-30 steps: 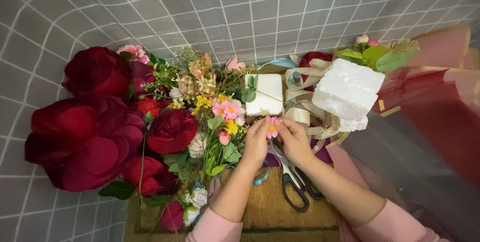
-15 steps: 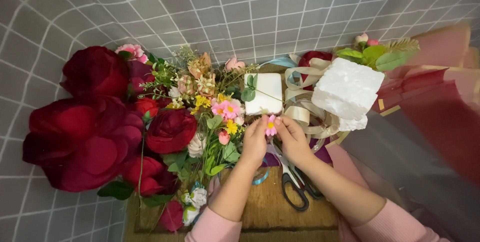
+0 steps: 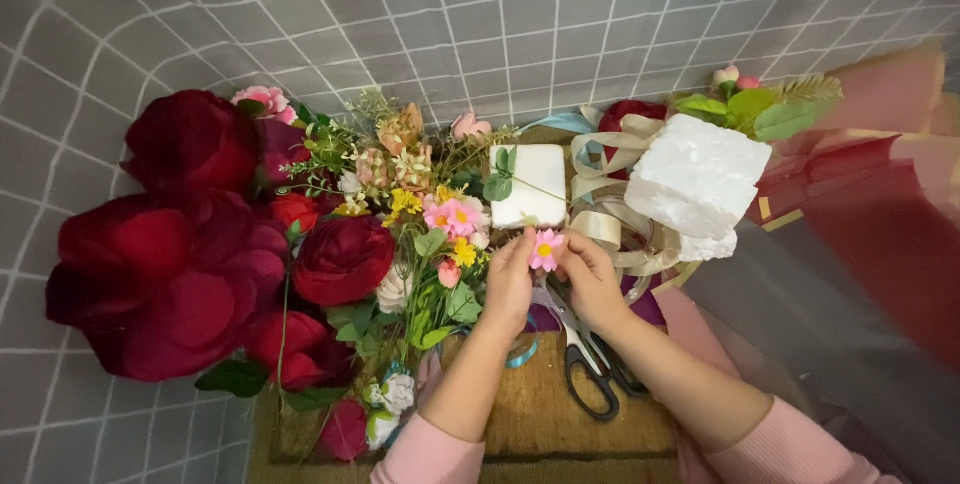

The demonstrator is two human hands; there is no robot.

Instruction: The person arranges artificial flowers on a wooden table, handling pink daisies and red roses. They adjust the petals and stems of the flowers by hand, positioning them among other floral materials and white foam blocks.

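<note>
A small pink daisy-like flower (image 3: 546, 249) with a yellow centre is pinched between the fingertips of both hands. My left hand (image 3: 510, 284) holds it from the left, my right hand (image 3: 592, 282) from the right, above a brown mat (image 3: 545, 414). Black-handled scissors (image 3: 590, 364) lie on the mat just under my right hand. A mixed bunch of small artificial flowers (image 3: 430, 224) lies directly to the left of my left hand.
Large dark red artificial roses (image 3: 170, 264) fill the left side. A white foam block (image 3: 697, 182) and a smaller white block (image 3: 530, 184) lie behind the hands among cream ribbon (image 3: 610, 214). Red and pink wrapping paper (image 3: 880, 174) lies at right on a grey checked cloth (image 3: 500, 24).
The pink flower has turned a little between my fingertips; both hands stay in the same place.
</note>
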